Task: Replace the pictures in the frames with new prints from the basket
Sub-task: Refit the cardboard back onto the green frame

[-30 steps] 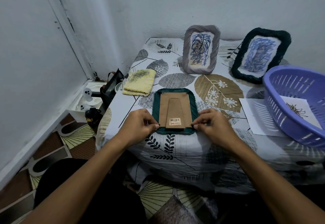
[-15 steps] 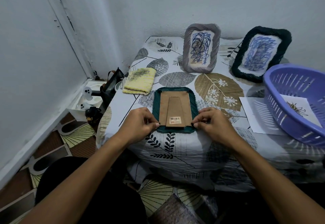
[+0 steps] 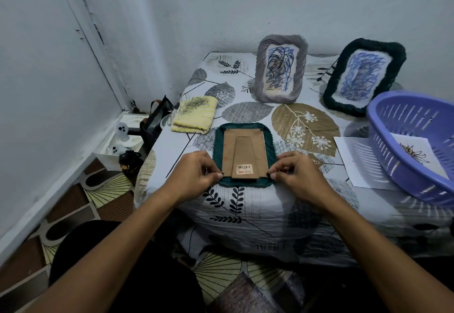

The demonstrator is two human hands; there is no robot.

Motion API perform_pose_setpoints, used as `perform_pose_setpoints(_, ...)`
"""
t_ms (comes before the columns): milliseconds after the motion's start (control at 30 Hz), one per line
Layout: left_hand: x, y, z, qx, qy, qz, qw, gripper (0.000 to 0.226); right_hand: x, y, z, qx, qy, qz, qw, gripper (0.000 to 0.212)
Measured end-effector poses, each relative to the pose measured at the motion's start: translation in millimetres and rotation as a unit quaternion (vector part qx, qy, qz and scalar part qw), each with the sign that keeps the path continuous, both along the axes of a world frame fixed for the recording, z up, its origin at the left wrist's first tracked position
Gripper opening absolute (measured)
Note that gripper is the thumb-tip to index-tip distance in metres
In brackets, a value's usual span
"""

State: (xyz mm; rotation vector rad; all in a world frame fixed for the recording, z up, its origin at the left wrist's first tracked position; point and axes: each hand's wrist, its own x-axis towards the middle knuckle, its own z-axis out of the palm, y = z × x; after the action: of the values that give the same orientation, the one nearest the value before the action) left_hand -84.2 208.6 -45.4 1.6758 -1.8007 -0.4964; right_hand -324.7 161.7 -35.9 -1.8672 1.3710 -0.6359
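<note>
Green frame (image 3: 269, 138), centre of the picture, face down on the leaf-print cloth (image 3: 245, 204), brown backing (image 3: 245, 150) and folded stand up: laid so, probably, to get at the back and free the old picture. Left hand (image 3: 196, 175) at the lower left corner, fingers curled together, tips pinching at the backing's edge; right hand (image 3: 297, 172) mirrored at the lower right corner, fingers likewise bunched on the edge. Likely working small tabs loose, though too small to tell. Further up, grey frame (image 3: 280, 69) and dark frame (image 3: 363, 79) propped upright, both with blue scribbled pictures, apparently waiting their turn. At right, purple basket (image 3: 393, 126) with a print (image 3: 415, 155) inside, resting on a loose white sheet (image 3: 353, 163). Upper left of the green frame, a yellow cloth (image 3: 194, 116), folded.
</note>
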Motion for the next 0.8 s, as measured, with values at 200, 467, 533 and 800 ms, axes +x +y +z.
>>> perform_pose_setpoints(200,1.5,-1.1,0.9,0.006,-0.008,0.000,1.000,0.005,-2.0,0.2,0.2,0.003,-0.003,0.000,1.000,0.009)
perform_pose_setpoints(467,6.8,-2.8,8.0,0.053,0.069,0.014,0.996,0.005,-5.0,-0.5,2.3,0.037,-0.073,-0.024,0.996,0.010)
perform_pose_setpoints(533,7.7,-5.9,10.4,0.052,0.081,0.035,0.995,0.007,-6.5,-4.7,3.2,0.031,-0.070,-0.048,0.996,0.014)
perform_pose_setpoints(800,5.9,-38.2,21.2,0.110,0.123,0.128,0.978,0.026,-5.4,-34.4,18.3,0.047,-0.089,-0.109,0.989,0.017)
